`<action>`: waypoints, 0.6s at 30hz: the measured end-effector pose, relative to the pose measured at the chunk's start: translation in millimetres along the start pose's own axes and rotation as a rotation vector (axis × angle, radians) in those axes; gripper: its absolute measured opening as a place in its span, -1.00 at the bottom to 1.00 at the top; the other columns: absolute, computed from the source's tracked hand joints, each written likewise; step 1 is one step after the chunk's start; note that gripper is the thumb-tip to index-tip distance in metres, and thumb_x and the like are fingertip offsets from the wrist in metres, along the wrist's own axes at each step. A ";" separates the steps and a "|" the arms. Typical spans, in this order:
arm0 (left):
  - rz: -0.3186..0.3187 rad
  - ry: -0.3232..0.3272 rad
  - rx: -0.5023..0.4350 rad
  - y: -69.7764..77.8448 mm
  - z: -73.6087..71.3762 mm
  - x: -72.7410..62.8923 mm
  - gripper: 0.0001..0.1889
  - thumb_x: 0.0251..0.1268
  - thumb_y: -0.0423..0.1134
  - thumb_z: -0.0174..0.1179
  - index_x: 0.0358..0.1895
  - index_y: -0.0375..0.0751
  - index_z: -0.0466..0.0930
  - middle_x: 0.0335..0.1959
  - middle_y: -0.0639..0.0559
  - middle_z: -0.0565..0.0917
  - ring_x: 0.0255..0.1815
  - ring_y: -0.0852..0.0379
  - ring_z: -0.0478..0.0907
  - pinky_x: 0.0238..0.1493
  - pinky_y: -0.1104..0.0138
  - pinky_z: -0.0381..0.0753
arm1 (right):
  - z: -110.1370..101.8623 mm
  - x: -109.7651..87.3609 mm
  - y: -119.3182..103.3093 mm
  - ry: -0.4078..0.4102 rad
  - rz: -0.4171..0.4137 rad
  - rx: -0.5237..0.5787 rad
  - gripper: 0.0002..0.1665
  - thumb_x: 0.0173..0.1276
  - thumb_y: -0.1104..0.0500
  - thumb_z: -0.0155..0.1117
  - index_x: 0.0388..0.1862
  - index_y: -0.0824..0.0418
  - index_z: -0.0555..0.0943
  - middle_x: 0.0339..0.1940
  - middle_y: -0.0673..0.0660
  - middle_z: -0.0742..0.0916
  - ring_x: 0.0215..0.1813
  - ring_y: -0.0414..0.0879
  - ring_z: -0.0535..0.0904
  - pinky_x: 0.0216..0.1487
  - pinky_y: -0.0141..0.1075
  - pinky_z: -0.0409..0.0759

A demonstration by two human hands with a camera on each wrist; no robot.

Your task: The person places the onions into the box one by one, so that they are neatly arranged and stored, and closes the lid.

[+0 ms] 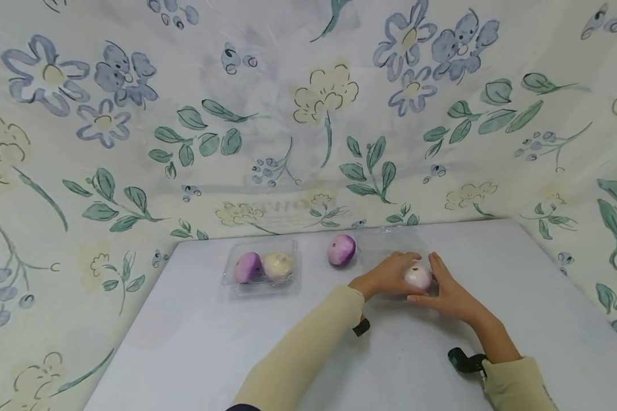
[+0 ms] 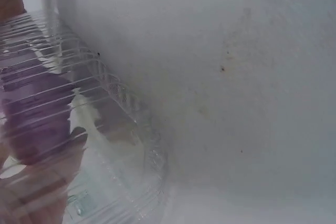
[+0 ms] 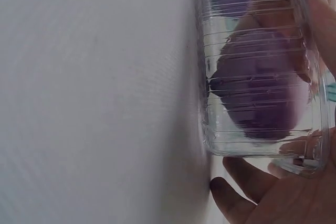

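Gripping a pale purple onion (image 1: 418, 276) inside a clear container (image 3: 220, 144).
Our left hand (image 1: 393, 275) curls fingers and thumb around the onion; our right hand (image 1: 451, 295) spreads its grip wide at the container's right side. Clear plastic (image 1: 385, 240) lies behind our hands. On the worktop (image 1: 185, 342), we see another purple onion (image 1: 341, 250) to their left, and farther left a second clear container (image 1: 260, 291) holding two more bulbs (image 1: 276, 266).

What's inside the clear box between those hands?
A purple onion, seen through the clear box. From above, the left hand and right hand hide parts of the box; what's under the onion is covered.
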State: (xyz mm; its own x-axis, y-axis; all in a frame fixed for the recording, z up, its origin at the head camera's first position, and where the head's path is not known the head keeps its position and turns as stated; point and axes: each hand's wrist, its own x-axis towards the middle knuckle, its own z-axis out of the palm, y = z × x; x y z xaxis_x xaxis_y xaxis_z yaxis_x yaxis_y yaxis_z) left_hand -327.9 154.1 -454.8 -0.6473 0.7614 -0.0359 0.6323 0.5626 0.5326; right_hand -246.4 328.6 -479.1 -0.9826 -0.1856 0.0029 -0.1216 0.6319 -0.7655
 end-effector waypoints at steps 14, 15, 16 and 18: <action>-0.024 -0.001 -0.086 -7.0 -9.3 -7.0 -0.30 0.14 -0.04 0.45 0.35 -0.11 0.43 0.25 0.03 0.58 0.17 0.17 0.52 0.15 0.48 0.54 | -0.1 0.6 1.3 -0.027 0.014 -0.007 0.43 0.23 -0.17 0.42 0.58 0.40 -0.38 0.60 0.44 -0.25 0.55 0.51 -0.06 0.46 0.37 -0.02; -0.026 0.000 -0.082 -7.4 -8.4 -6.9 -0.30 0.14 -0.04 0.45 0.36 -0.10 0.42 0.25 0.04 0.58 0.17 0.18 0.52 0.15 0.48 0.54 | 0.1 0.4 1.8 -0.028 0.016 -0.010 0.44 0.23 -0.18 0.42 0.58 0.39 -0.38 0.61 0.44 -0.25 0.55 0.50 -0.07 0.46 0.37 -0.03; -0.024 0.000 -0.084 -7.4 -7.8 -6.9 -0.30 0.15 -0.04 0.44 0.36 -0.10 0.42 0.25 0.04 0.58 0.17 0.18 0.52 0.16 0.48 0.53 | 0.1 -0.1 2.1 -0.028 0.018 -0.013 0.44 0.23 -0.19 0.41 0.58 0.39 -0.38 0.61 0.43 -0.25 0.56 0.50 -0.08 0.46 0.37 -0.04; -0.014 0.000 -0.088 -6.7 -6.8 -6.5 -0.28 0.15 -0.04 0.44 0.38 -0.10 0.40 0.27 0.04 0.57 0.17 0.19 0.52 0.16 0.49 0.53 | -0.4 -1.3 2.7 -0.024 0.025 -0.021 0.44 0.22 -0.19 0.42 0.58 0.39 -0.38 0.61 0.43 -0.25 0.56 0.49 -0.09 0.46 0.38 -0.06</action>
State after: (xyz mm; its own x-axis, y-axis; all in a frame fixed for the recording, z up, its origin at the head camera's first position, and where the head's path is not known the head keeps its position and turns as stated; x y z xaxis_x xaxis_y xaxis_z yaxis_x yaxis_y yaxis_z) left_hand -330.9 143.2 -452.3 -0.6557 0.7537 -0.0443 0.5832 0.5428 0.6043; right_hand -245.5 330.9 -481.0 -0.9817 -0.1877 -0.0319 -0.1003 0.6522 -0.7514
